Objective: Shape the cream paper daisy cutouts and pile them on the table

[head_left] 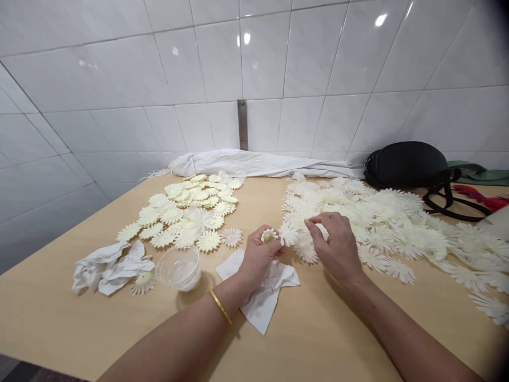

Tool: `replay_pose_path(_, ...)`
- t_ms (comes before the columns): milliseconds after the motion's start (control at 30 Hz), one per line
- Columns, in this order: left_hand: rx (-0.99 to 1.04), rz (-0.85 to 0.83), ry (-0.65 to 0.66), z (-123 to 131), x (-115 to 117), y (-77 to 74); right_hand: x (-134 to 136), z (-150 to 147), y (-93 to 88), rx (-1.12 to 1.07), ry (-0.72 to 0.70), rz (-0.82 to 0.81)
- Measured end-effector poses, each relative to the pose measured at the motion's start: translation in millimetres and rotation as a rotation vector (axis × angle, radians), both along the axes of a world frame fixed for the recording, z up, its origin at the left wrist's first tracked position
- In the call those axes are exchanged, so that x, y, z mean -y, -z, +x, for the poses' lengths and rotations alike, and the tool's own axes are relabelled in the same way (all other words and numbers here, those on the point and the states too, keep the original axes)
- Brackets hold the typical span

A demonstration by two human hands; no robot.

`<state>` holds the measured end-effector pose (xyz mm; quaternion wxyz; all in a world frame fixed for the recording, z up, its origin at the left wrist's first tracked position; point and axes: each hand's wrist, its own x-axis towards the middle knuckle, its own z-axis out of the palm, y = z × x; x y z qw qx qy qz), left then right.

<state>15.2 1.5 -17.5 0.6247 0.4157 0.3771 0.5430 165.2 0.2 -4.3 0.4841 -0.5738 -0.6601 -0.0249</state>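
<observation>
My left hand (260,253), with a gold bangle on the wrist, is closed on a small cream artificial flower (269,235). A white petal cutout (288,233) sticks out at its fingertips. To the right, my right hand (337,245) is raised with thumb and forefinger pinched together, apart from the left; what lies between the tips is too small to make out. Beneath the left hand is a crumpled white paper (260,307). A clear plastic cup (178,268) stands left of that hand, tilted, its contents unclear.
Cream flower cutouts lie in a left pile (191,212) and a larger right pile (382,212). Crumpled paper (111,265) is at the left. Behind are a white cloth (254,163), a black bag (407,163) with a strap, and a tiled wall (214,63).
</observation>
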Motion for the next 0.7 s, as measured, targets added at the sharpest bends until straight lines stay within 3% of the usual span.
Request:
replay_pose_path(67, -0.059, 0.063, -0.008, 0, 1, 0.0, 4, -5, -1.7, -0.08, -0.077, -0.117)
replay_pose_path(167, -0.131, 0.156, 0.028, 0, 2, 0.3, 6, -12, 3.1, -0.354, -0.319, -0.391)
replay_pose_path(267, -0.123, 0.193, 0.07, 1, 3, 0.4, 4, -15, 13.0, -0.618, -0.48, -0.516)
replay_pose_path(467, 0.139, -0.082, 0.064, -2, -1, -1.8, 0, -14, 18.5, -0.727, -0.472, -0.494)
replay_pose_path(700, 0.038, -0.021, 0.264, -3, 3, -1.9, 3, -16, 13.9, -0.557, -0.385, -0.437)
